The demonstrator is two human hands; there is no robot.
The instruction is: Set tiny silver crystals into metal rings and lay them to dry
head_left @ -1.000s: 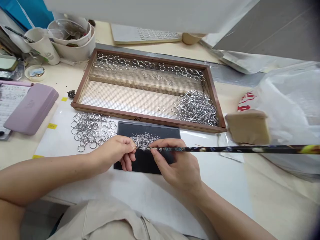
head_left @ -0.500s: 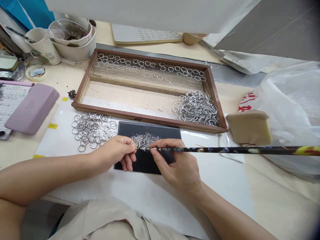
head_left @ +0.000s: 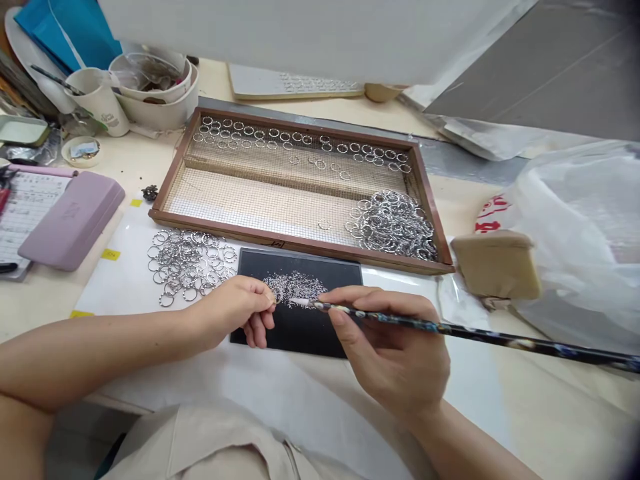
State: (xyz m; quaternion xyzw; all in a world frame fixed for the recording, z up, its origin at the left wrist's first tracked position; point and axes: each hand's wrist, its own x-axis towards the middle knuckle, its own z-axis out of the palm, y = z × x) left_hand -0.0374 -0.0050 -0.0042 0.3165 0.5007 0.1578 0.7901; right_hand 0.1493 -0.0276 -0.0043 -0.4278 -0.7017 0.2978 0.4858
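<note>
My left hand (head_left: pixel 245 303) is closed in a pinch on a small metal ring (head_left: pixel 279 293), mostly hidden by the fingertips. It hovers over the left part of a black mat (head_left: pixel 300 333). My right hand (head_left: pixel 400 347) grips a long, thin picking stick (head_left: pixel 490 339) with a dark, colourful pattern, holding it close to its pale tip. That tip points left at tiny shiny stones (head_left: pixel 293 283) spread in a heap on the mat, a little to the right of the ring. Left of the mat lies a loose pile of silver rings (head_left: pixel 187 260).
Beyond the mat stands a wooden-framed mesh tray (head_left: pixel 240 193) with rows of rings and a ring heap (head_left: pixel 395 223). A tan block (head_left: pixel 497 265) and a plastic bag (head_left: pixel 575 200) are at right. A mauve case (head_left: pixel 73 220), paper cup (head_left: pixel 103 100) and tubs (head_left: pixel 163 103) stand at left.
My right hand has moved right, away from the left fingers, and the stick now slants down to the right with its pale tip exposed. My left hand keeps its pinch.
</note>
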